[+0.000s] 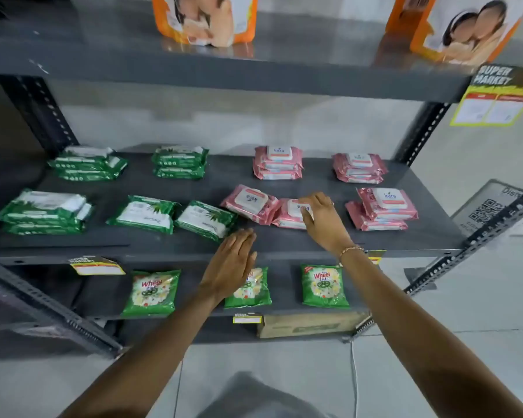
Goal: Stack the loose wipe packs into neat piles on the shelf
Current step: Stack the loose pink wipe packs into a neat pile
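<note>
Two loose pink wipe packs lie side by side at the middle of the grey shelf [284,239]: one [249,203] tilted, the other [290,217] under my right hand [322,220], whose fingers rest on its label. My left hand [234,267] hovers flat and empty at the shelf's front edge, fingers together, just right of a loose green pack [204,220]. A second loose green pack [144,214] lies beside that one. Pink piles stand at the back [278,162], back right [358,168] and right [384,209]. Green piles sit at the left [46,212], back left [88,164] and back middle [180,162].
Orange bags [204,19] stand on the shelf above. Green detergent pouches [323,286] lie on the shelf below, with a cardboard box [308,325] under them. Perforated steel uprights [420,140] frame the rack. A yellow price tag [492,101] hangs at the upper right.
</note>
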`<state>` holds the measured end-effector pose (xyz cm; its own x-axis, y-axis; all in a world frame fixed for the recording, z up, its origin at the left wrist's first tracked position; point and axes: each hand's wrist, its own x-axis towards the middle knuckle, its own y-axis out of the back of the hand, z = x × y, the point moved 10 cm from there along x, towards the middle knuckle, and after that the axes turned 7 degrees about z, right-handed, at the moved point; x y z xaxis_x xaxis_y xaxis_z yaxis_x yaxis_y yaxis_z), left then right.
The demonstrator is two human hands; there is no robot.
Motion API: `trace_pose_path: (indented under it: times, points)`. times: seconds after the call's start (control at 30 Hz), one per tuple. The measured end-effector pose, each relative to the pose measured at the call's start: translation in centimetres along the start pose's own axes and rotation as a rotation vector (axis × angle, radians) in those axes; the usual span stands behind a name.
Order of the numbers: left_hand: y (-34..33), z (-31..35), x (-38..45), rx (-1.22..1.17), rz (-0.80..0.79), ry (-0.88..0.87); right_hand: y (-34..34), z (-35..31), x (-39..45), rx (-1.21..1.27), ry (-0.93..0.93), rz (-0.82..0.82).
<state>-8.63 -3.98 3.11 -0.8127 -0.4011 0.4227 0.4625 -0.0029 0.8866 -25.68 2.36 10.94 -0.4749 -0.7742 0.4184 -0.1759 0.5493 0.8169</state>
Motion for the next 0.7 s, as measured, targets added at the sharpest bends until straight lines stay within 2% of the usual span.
trace_pose_path:
  times: [0.17, 0.2, 0.33, 0.53, 0.6, 0.7]
  points:
    - [-3.1, -1.9, 0.0, 0.043, -0.072, 0.193, -3.5, 1.5, 2.1, -0.022, 0.021, -0.229]
    - [-3.4, -1.9, -0.1, 0.059, -0.095, 0.205, -4.0, 0.6, 2.4, -0.015, 0.048, -0.26]
    - [-3.6, -2.1, -0.7, 0.117, -0.024, 0.24, -6.7, -2.6, 4.7, 0.032, 0.145, -0.325]
    - [-4.2, -2.9, -0.9, 0.141, -0.066, 0.255, -10.8, -4.2, 6.1, -0.16, 0.143, -0.447]
    - [-4.5, -3.0, -0.9, 0.15, -0.082, 0.264, -11.4, -4.3, 6.2, -0.159, 0.113, -0.455]
    - [-4.4, -3.0, -0.8, 0.15, -0.07, 0.259, -9.5, -4.5, 7.6, -0.025, 0.038, -0.344]
